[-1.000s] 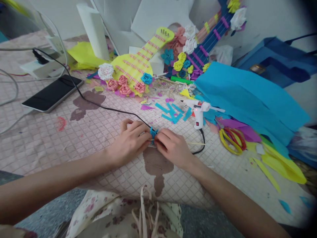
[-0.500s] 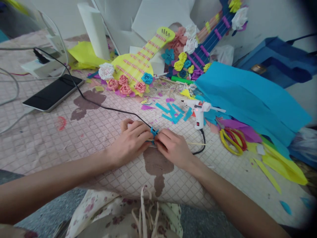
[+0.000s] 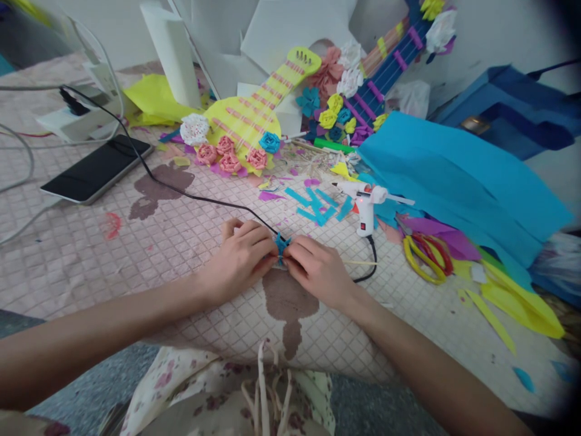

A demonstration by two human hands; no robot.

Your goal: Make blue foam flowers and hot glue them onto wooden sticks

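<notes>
Between my fingertips is a small piece of blue paper (image 3: 282, 244), folded or twisted with pointed ends sticking up. My left hand (image 3: 247, 257) pinches it from the left, fingers curled together. From the other side my right hand (image 3: 318, 266) grips the same paper with thumb and fingers. A thin pale stick (image 3: 362, 263) juts out to the right from behind my right hand; its other end is hidden by the hands. Both hands are low over the tablecloth (image 3: 190, 327), above a brown printed patch.
A white glue gun (image 3: 364, 209) stands right of centre, its black cord (image 3: 204, 198) passing behind my hands. Blue paper strips (image 3: 313, 204), scissors (image 3: 424, 257) and a large blue sheet (image 3: 458, 163) lie nearby. A yellow paper guitar (image 3: 247, 118) and a phone (image 3: 97, 169) are farther back.
The fingers have shifted slightly around the blue paper, and its points now sit a little differently between them. Arms and surrounding things stay in place.
</notes>
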